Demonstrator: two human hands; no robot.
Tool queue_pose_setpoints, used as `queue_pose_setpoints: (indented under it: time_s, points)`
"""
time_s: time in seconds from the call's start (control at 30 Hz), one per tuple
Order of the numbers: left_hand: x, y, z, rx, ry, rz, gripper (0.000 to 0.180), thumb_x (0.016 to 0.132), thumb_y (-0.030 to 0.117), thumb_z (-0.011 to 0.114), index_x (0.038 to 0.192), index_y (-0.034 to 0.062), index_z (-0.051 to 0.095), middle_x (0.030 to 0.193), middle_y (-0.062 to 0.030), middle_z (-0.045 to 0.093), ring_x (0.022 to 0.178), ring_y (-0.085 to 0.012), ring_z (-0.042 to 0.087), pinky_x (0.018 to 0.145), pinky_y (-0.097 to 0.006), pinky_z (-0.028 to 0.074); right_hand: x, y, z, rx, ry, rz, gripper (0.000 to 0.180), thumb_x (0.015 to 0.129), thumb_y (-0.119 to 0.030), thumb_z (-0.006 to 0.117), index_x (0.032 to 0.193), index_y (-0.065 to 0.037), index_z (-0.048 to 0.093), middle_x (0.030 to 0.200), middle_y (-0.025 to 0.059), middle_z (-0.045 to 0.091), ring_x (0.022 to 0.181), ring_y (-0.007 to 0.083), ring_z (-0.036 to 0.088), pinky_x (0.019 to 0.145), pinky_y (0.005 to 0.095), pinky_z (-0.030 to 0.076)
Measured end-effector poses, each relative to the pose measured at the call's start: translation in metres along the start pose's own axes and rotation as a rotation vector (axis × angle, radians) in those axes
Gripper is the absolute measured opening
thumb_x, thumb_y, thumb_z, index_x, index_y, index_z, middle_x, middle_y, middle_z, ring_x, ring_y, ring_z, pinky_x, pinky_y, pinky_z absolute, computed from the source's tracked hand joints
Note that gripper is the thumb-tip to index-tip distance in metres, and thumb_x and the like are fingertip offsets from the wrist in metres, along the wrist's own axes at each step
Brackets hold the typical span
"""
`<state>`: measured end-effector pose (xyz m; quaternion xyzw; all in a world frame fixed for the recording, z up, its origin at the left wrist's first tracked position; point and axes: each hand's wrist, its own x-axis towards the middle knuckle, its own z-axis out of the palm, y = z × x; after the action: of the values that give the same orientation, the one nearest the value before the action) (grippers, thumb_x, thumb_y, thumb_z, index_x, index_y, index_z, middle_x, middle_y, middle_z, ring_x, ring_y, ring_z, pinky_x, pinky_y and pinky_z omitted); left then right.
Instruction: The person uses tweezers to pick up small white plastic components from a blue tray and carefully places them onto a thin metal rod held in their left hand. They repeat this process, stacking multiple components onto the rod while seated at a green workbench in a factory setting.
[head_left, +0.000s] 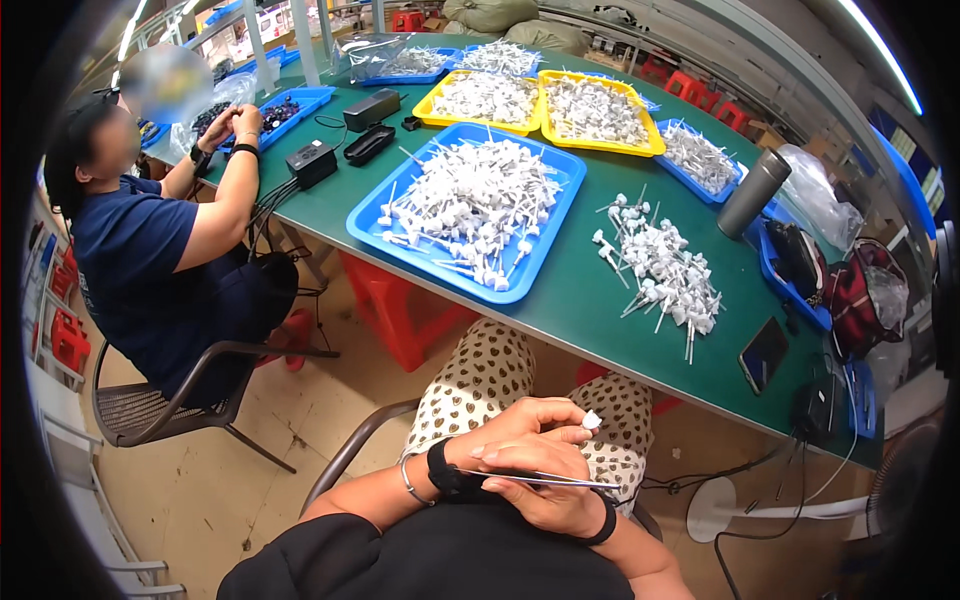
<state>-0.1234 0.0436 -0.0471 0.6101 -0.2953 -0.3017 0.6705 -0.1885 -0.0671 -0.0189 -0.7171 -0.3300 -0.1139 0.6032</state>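
Observation:
Above my lap, my left hand (pixel 535 418) is closed, with a small white plastic piece (pixel 591 420) pinched at its fingertips. The piece looks like the heads of the thin-stemmed white pieces on the table. My right hand (pixel 548 490) crosses just below the left one and is closed on a long, thin, flat tool (pixel 560 481). That tool lies roughly level, pointing left toward my left wrist; its exact kind cannot be made out. Ahead of my hands, a loose pile of white stemmed pieces (pixel 660 265) lies on the green table (pixel 600 335).
A large blue tray (pixel 360 222) and two yellow trays (pixel 655 143) hold heaped white pieces. A grey flask (pixel 755 193), a phone (pixel 764 354) and a dark red bag (pixel 868 300) are on the right. At the left, a seated person (pixel 165 240) handles dark parts.

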Motion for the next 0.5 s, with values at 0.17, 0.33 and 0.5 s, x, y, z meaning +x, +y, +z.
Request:
queue_pose_setpoints:
  time_s: [0.17, 0.33, 0.5]
  points:
    - [0.001, -0.012, -0.003, 0.038, -0.046, 0.046, 0.023, 0.095, 0.021, 0.065, 0.105, 0.0007, 0.064, 0.086, -0.0018, 0.054, 0.078, -0.0094, 0.049, 0.068, -0.028, 0.042, 0.0, 0.002, 0.002, -0.006, -0.034, -0.027, 0.028, 0.078, -0.004, 0.079, 0.103, 0.0, 0.067, 0.097, 0.0108, 0.071, 0.088, 0.0248, 0.07, 0.078, 0.0327, 0.054]
    - [0.003, -0.014, -0.001, 0.061, -0.038, 0.035, 0.023, 0.095, 0.021, 0.065, 0.106, 0.0011, 0.064, 0.085, -0.0015, 0.053, 0.077, -0.0093, 0.048, 0.067, -0.028, 0.042, -0.002, 0.004, 0.0, -0.024, -0.027, 0.005, 0.025, 0.078, -0.004, 0.078, 0.101, 0.0, 0.068, 0.096, 0.0102, 0.071, 0.088, 0.024, 0.07, 0.077, 0.0322, 0.054]
    - [0.004, -0.017, -0.002, 0.085, -0.024, -0.004, 0.022, 0.096, 0.022, 0.064, 0.106, 0.0022, 0.065, 0.084, -0.0013, 0.055, 0.076, -0.0091, 0.05, 0.066, -0.028, 0.042, 0.0, 0.006, 0.0, -0.01, -0.03, 0.017, 0.022, 0.081, -0.005, 0.077, 0.1, 0.0, 0.068, 0.096, 0.0096, 0.071, 0.088, 0.0233, 0.07, 0.078, 0.0315, 0.054]
